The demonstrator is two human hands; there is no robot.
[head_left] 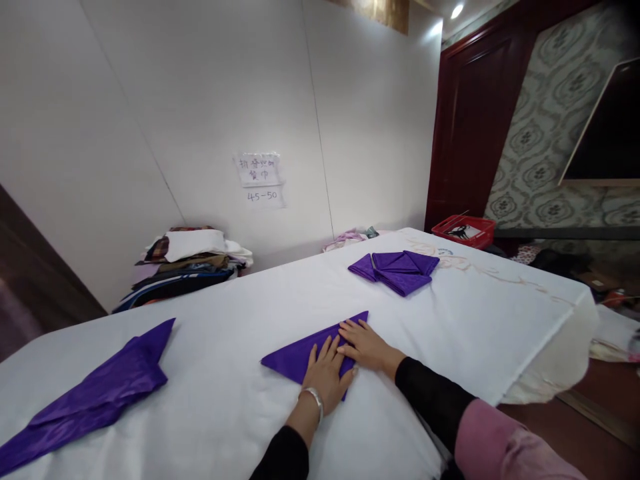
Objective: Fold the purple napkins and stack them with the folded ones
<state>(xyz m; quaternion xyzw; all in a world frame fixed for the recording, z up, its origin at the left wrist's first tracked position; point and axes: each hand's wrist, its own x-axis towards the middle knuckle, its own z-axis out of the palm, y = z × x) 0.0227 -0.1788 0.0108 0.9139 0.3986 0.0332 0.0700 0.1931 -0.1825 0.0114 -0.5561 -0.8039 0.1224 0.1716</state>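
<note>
A purple cloth (293, 355) lies folded into a triangle on the white-covered table (225, 373). My left hand (327, 375), with a silver bangle at its wrist, rests flat on the middle of the cloth, fingers spread. Beside it, my right hand (364, 343) presses flat on the cloth's right part, its fingers apart and close to the left hand. Parts of the cloth are hidden under both hands. Neither hand grips anything.
Folded purple cloths (400, 270) lie farther back to the right. Another purple cloth (100, 393) lies at the left. A clothes stack (193, 260) stands by the white wall. A red basket (480, 233) is at the far right corner.
</note>
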